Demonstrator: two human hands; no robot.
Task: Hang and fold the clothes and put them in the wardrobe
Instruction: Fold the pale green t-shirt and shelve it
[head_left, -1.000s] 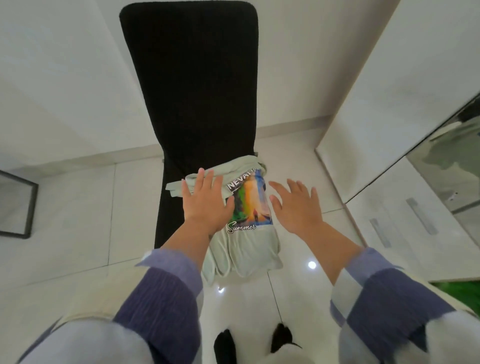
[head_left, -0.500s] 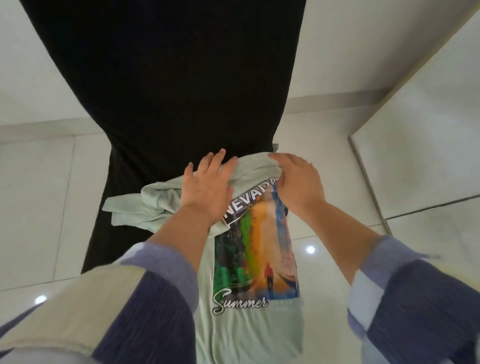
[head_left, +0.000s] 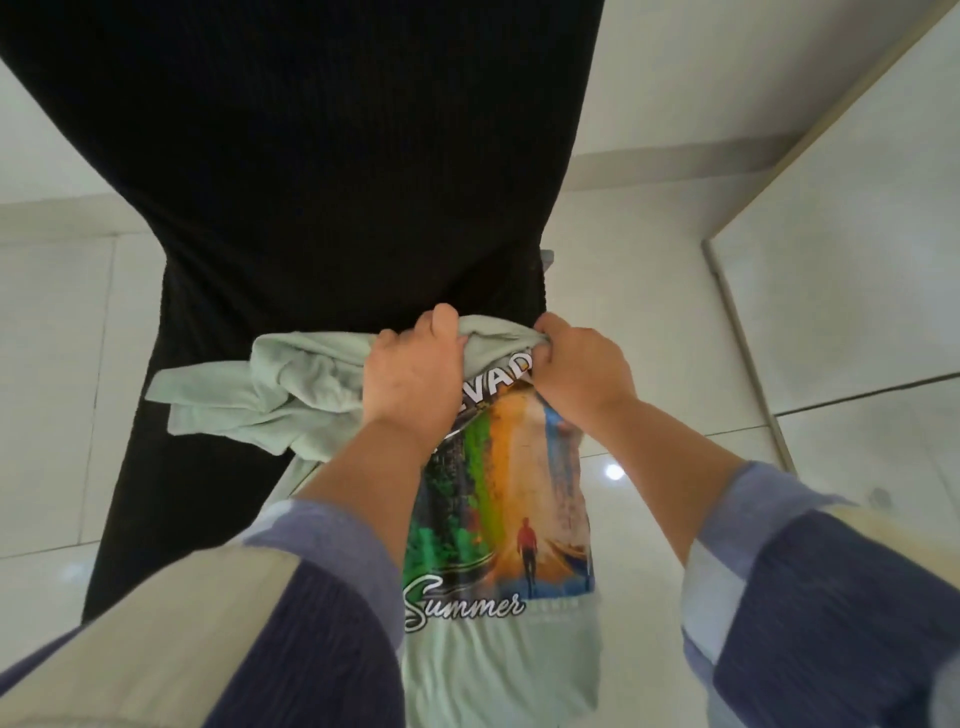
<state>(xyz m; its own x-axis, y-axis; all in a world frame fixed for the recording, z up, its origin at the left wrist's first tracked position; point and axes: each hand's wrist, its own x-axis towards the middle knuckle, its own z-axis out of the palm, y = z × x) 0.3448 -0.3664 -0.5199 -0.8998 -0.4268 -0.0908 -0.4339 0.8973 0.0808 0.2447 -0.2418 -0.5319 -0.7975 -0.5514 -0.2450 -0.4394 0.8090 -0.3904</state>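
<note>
Grip: left hand and right hand both bunched tight on shirt top, frame centre, draped over chair. Pick-up underway; lift clear, then fold needed.

Glossy white tiled floor, crossed by thin grey grout lines. Small bright reflection of a lamp on the tiles to the right, a fainter one low on the left. Pale skirting band along the foot of a white wall at the top right; the same wall and skirting again at the far left. Tall black chair with finely ribbed upholstery, filling the upper middle, back narrowing toward the seat. White cabinet panel rising at the right, plain and smooth, with a dark seam running across its lower part. Soft, even light throughout.
</note>
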